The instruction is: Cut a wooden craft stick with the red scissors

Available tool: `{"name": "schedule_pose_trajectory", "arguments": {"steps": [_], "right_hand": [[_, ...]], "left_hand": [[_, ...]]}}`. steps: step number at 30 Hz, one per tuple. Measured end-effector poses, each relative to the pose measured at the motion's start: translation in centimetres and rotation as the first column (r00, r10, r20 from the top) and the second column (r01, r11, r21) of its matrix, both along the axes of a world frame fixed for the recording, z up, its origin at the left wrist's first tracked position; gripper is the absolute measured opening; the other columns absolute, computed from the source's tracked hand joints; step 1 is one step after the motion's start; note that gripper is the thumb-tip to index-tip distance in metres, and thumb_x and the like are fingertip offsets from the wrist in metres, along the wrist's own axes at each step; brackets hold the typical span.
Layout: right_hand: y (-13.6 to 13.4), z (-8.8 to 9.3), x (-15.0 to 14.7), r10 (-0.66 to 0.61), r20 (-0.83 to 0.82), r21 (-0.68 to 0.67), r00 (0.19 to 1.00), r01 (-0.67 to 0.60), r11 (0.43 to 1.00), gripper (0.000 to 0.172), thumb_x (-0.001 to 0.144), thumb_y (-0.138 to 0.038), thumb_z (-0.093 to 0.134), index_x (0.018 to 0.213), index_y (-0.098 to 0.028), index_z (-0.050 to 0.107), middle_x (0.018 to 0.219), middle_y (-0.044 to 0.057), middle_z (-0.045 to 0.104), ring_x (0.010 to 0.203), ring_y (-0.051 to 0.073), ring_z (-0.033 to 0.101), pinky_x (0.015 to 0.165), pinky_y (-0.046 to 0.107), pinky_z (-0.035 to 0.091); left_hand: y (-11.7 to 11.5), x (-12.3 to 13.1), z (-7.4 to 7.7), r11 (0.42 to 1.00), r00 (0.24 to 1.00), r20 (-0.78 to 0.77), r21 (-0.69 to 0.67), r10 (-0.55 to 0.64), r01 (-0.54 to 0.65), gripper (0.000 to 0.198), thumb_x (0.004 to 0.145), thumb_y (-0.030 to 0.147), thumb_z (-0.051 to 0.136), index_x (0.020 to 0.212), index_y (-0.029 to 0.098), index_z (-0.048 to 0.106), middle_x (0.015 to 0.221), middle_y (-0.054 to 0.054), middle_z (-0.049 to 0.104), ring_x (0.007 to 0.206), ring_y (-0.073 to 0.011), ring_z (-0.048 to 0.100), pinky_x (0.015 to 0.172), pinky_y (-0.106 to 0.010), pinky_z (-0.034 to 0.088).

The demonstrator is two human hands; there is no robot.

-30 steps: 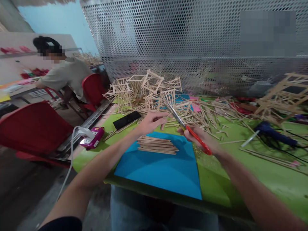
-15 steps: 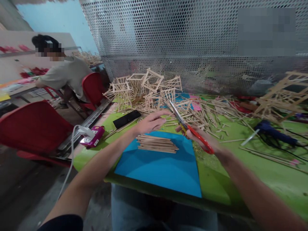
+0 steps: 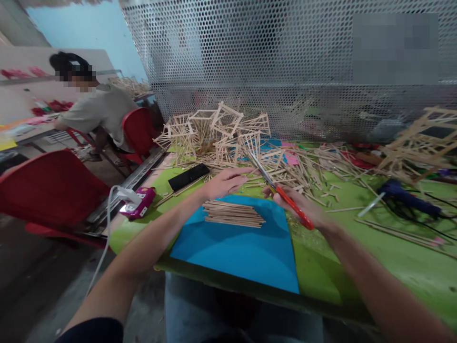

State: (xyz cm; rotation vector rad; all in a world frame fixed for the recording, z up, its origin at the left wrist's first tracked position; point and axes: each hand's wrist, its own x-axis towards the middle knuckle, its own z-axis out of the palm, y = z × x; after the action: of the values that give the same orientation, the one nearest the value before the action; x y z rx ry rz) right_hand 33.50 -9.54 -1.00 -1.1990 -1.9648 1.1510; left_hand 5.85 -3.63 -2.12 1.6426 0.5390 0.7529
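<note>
- Left arm reaches in from the lower left across the blue sheet's [image 3: 235, 247] left side. The left hand [image 3: 228, 181] hovers palm down just past its far edge, fingers stretched rightward.
- Right forearm comes from the lower right. The right hand [image 3: 304, 204], off the sheet's far right corner, is curled around scissors [image 3: 282, 193].

Wide-angle view under even, moderately bright light, seemingly from overhead. Shadows on the green surface [image 3: 357, 247] are faint and soft. The perforated screen [image 3: 250, 57] carries a pale sheen. Edges bow outward and the forearms stretch toward the lower corners. The right hand [image 3: 302, 207] and its scissors [image 3: 285, 199] are slightly motion-blurred. The floor [image 3: 35, 286] at lower left lies dim.
</note>
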Motion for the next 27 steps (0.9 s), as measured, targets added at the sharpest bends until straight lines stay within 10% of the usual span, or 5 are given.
{"name": "schedule_pose_trajectory", "arguments": {"steps": [27], "right_hand": [[0.4, -1.3, 0.6, -0.004, 0.033, 0.016, 0.999, 0.003, 1.000, 0.062, 0.092, -0.076, 0.057, 0.121, -0.024, 0.072, 0.112, 0.011, 0.072, 0.100, 0.029, 0.067, 0.096, 0.046, 0.056]], "left_hand": [[-0.6, 0.1, 0.8, 0.999, 0.999, -0.021, 0.031, -0.034, 0.035, 0.048, 0.106, 0.040, 0.052, 0.147, 0.016, 0.052, 0.054, 0.010, 0.032, 0.044, -0.0081, 0.029, 0.046, -0.021, 0.029]]}}
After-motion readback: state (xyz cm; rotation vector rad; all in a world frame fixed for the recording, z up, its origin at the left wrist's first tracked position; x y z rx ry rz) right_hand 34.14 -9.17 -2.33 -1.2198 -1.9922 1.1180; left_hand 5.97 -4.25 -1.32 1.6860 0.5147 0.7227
